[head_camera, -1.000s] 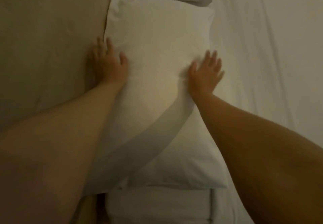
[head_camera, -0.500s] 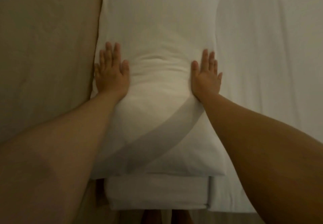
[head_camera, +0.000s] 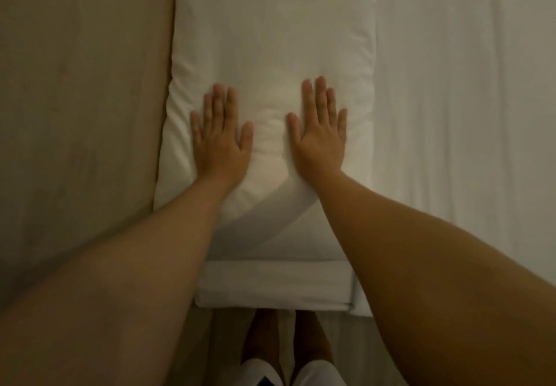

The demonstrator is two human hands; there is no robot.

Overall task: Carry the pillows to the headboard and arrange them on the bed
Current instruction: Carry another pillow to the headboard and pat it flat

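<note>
Left hand (head_camera: 221, 141) and right hand (head_camera: 319, 135) flat and fully open, palms pressing on the soft white rectangular fabric pillow (head_camera: 273, 54), gripping nothing, fingers straight and close together. Pillow lying on the white sheeted bed (head_camera: 457, 114), just beside the beige padded headboard (head_camera: 81, 99); far end cut off by the top edge. Cloth creased and dented between the palms, near edge partly hidden by the forearms.

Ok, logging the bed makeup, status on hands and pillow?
Left hand, right hand open, flat on pillow. Pillow lies against headboard. Nothing in the way.
</note>
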